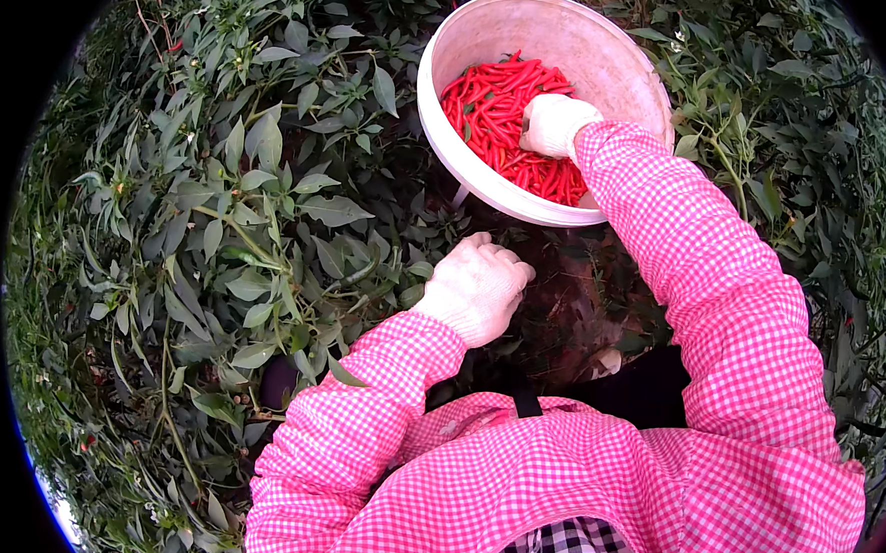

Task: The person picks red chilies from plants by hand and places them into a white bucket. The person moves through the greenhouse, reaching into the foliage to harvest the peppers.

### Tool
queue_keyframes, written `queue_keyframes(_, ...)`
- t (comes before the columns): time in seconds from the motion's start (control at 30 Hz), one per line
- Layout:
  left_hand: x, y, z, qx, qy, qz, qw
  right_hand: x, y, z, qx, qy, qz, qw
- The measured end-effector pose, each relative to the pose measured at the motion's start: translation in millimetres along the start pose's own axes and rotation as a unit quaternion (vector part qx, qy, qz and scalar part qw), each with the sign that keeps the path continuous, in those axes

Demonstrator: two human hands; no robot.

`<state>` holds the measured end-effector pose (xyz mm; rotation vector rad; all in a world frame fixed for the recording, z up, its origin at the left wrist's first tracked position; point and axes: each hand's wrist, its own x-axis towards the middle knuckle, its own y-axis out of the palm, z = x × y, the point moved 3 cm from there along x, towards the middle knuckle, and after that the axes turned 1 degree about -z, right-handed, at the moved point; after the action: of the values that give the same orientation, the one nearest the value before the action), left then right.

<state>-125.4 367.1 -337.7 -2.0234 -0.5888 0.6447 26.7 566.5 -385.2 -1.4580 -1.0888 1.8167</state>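
Observation:
My right hand, in a white knit glove, reaches inside a white plastic bucket and rests on or just over a heap of red chili peppers. Its fingers curl downward, and whatever they may hold is hidden. A few bits of green leaf lie among the peppers. Below the bucket's near rim, my left hand is also gloved in white, with its back towards me and its fingers bent under. The palm is out of sight. Leafy pepper plants grow close beside it on the left.
More pepper plants crowd the right side. Brown soil shows between the bucket and my body. Green chili peppers hang among the left foliage, and a small red one shows at upper left.

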Motion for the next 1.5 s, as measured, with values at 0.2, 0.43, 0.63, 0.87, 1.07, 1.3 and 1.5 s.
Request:
queue_keyframes(0.2,-1.7,5.7,-3.2,0.009,0.007,0.026,1.0,-20.5,-8.9,19.4,-0.016,-0.013,0.027,0.999)
queue_keyframes(0.43,-1.3,-1.8,-4.8,-0.015,0.018,-0.004,1.0,-27.8,-15.7,20.1,0.023,-0.024,-0.006,0.999)
queue_keyframes(0.63,-5.3,-39.0,-8.5,-0.145,-0.019,-0.234,0.961,-69.7,-30.1,-17.3,0.417,-0.001,-0.051,0.907)
queue_keyframes(0.87,-7.1,-66.0,1.9,-0.194,0.047,-0.303,0.932,-203.6,-61.2,30.6,0.461,-0.089,0.2,0.86)
queue_keyframes(1.07,0.0,-58.0,-9.2,-0.11,-0.176,-0.165,0.964,-202.2,-25.4,31.2,0.341,-0.055,-0.013,0.938)
queue_keyframes(1.3,-0.7,-38.0,-21.1,-0.48,-0.247,0.0,0.842,-213.5,-13.0,45.1,0.142,-0.099,-0.22,0.96)
queue_keyframes(1.5,-34.0,-64.7,-48.2,-0.693,-0.135,0.21,0.677,-222.5,-29.1,28.4,0.342,-0.189,-0.082,0.917)
